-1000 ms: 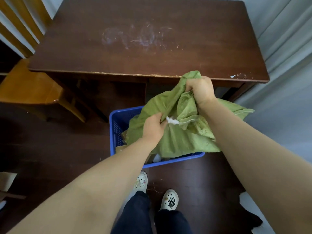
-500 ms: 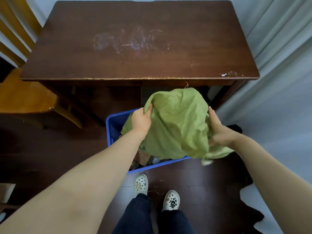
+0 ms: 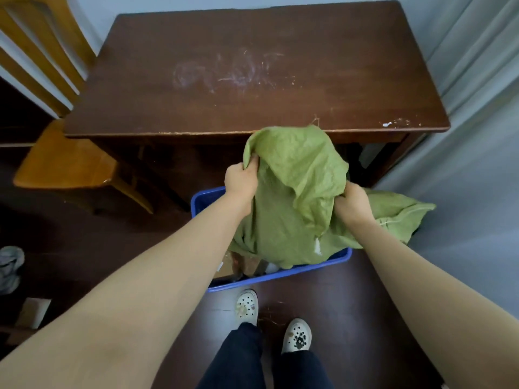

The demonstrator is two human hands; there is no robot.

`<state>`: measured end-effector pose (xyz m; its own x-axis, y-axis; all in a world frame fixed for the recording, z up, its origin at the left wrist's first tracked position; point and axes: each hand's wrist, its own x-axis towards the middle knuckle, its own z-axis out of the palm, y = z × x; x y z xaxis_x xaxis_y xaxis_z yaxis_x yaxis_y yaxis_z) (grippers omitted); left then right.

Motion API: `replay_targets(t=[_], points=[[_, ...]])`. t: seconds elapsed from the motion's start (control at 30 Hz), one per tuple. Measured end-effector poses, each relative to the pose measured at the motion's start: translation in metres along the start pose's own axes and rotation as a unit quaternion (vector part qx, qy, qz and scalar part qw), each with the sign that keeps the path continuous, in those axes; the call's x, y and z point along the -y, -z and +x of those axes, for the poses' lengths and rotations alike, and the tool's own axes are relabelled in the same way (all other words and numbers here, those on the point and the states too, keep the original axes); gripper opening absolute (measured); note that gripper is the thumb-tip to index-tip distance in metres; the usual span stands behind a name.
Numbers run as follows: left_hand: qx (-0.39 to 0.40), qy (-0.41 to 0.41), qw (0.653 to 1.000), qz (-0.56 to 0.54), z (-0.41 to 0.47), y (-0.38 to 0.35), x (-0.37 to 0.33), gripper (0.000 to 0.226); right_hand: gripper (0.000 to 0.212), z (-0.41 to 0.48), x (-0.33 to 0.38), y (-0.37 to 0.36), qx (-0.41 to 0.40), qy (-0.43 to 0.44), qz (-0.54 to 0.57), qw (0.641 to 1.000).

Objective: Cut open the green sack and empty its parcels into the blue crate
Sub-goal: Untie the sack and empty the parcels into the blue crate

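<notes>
The green sack (image 3: pixel 295 189) hangs limp and crumpled over the blue crate (image 3: pixel 280 276), which stands on the floor in front of the table. My left hand (image 3: pixel 241 178) grips the sack's upper left fold. My right hand (image 3: pixel 352 202) clutches the cloth on the right, where a loose end trails off past the crate. Brown and white parcels (image 3: pixel 244 266) show in the crate's near part below the sack; the rest of the crate's inside is hidden by the sack.
A dark wooden table (image 3: pixel 252 74) stands just beyond the crate. A wooden chair (image 3: pixel 64 164) is at the left. Grey curtain (image 3: pixel 477 136) hangs at the right. My feet in white shoes (image 3: pixel 247 306) stand right at the crate's near rim. Cardboard scraps lie at far left.
My left hand has shifted up to the sack's top fold and my right hand has taken a fresh grip lower on the right; the sack has opened out wider over the crate.
</notes>
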<state>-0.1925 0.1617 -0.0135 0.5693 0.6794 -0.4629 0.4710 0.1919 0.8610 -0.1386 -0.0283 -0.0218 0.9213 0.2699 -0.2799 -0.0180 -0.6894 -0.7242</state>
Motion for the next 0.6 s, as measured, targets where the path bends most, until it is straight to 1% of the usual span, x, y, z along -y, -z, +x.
replay_targets(t=[0.07,0.17,0.2,0.3,0.4,0.5,0.6], points=[[-0.005,-0.02,1.0,-0.005,0.008,0.004,-0.006,0.054,0.025,0.001,0.008,0.0,-0.007,0.001,0.078,0.997],[-0.013,-0.053,0.996,0.072,0.009,0.01,-0.004,0.043,0.029,0.002,0.018,-0.002,0.003,-0.003,0.059,0.998],[-0.02,-0.066,0.994,0.082,0.01,0.011,-0.003,0.041,0.029,0.003,0.021,-0.003,-0.004,0.0,0.065,0.998],[-0.039,-0.083,0.994,0.055,0.012,0.012,-0.002,0.042,0.033,0.0,0.03,-0.004,-0.04,0.009,0.127,0.991],[-0.037,-0.084,0.994,0.059,0.011,0.012,-0.003,0.041,0.03,-0.001,0.032,-0.005,-0.054,0.011,0.118,0.991],[-0.041,-0.099,0.993,0.045,0.011,0.01,-0.007,0.04,0.027,0.003,0.04,-0.002,-0.087,0.014,0.146,0.985],[-0.042,-0.098,0.993,0.048,0.01,0.008,-0.007,0.04,0.021,0.001,0.046,0.001,-0.099,0.021,0.13,0.986]])
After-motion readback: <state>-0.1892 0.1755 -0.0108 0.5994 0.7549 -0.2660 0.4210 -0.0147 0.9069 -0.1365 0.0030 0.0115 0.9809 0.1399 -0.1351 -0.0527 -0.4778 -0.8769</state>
